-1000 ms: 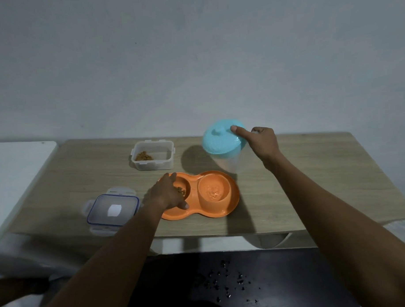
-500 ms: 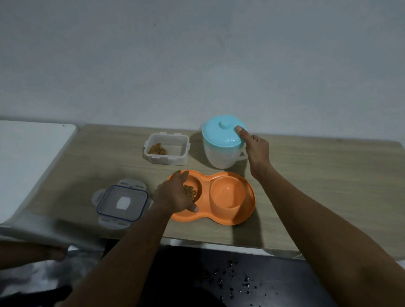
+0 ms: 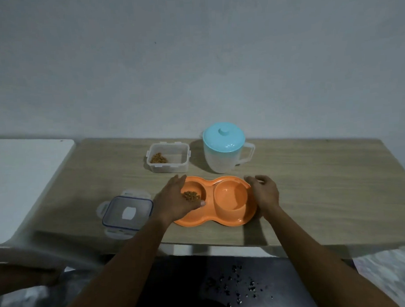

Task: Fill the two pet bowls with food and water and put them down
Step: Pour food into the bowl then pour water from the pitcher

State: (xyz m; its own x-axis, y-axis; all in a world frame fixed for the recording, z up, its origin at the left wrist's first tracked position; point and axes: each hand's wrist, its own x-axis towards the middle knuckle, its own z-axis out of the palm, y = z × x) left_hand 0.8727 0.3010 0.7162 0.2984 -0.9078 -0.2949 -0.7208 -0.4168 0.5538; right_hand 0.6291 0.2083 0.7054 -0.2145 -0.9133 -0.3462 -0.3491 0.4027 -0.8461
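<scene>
An orange double pet bowl (image 3: 210,181) lies on the wooden table (image 3: 317,179), near its front edge. Brown kibble (image 3: 191,196) sits in its left cup; the right cup looks glossy, and I cannot tell whether it holds water. My left hand (image 3: 172,200) grips the bowl's left end, thumb over the rim beside the kibble. My right hand (image 3: 266,194) is curled around the right end. A translucent pitcher (image 3: 222,159) with a light blue lid stands upright behind the bowl, untouched.
A clear food container (image 3: 172,166) with a little kibble stands behind the bowl on the left. Its blue-edged lid (image 3: 127,212) lies flat at the front left. A white surface (image 3: 25,180) adjoins the table's left side. Below the front edge is a dark floor (image 3: 224,288) with scattered specks.
My right hand has let go of the pitcher, which now stands upright on the table, and has come down to the bowl's right end. My left hand has stayed on the left end.
</scene>
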